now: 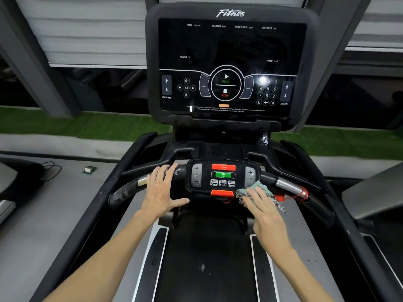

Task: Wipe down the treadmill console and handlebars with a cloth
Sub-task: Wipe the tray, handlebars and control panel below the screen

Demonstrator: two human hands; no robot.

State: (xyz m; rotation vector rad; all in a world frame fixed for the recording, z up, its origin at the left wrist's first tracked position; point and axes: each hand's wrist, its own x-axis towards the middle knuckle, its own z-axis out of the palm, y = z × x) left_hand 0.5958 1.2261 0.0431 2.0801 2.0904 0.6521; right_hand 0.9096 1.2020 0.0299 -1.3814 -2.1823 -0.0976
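1. At nine o'clock of the view, on grey floor beside the treadmill, lies a thin black looped cable [51, 168]. Just to its three o'clock sits a small green-and-white box [89, 170].
2. Next comes the curved black left handlebar with a silver metal band [124, 190], rising toward the middle of the machine.
3. The left hand [162, 190] lies flat on the inner end of that bar. Its fingers are straight and spread, the thumb points toward three o'clock, and it holds nothing.
4. At the centre is the small black oval control pad [223, 177]. It has a red button at the top, a green one beneath, and plus and minus keys at each side.
5. At twelve o'clock from the pad stands the large glossy black treadmill console [226, 51]. Its screen is dark and printed with START, STOP, INCLINE, SPEED and number keys.
6. At six o'clock from the pad runs the black running belt [207, 258].
7. The pale green cloth with a black-and-white checked edge [267, 190] touches the pad's five o'clock corner.
8. The right hand [267, 216] presses on the cloth with straight, flat fingers, not curled round it.
9. At three o'clock from the cloth is the curved black right handlebar with a silver metal band [287, 185]. A red cord and clip [293, 195] sit against it.
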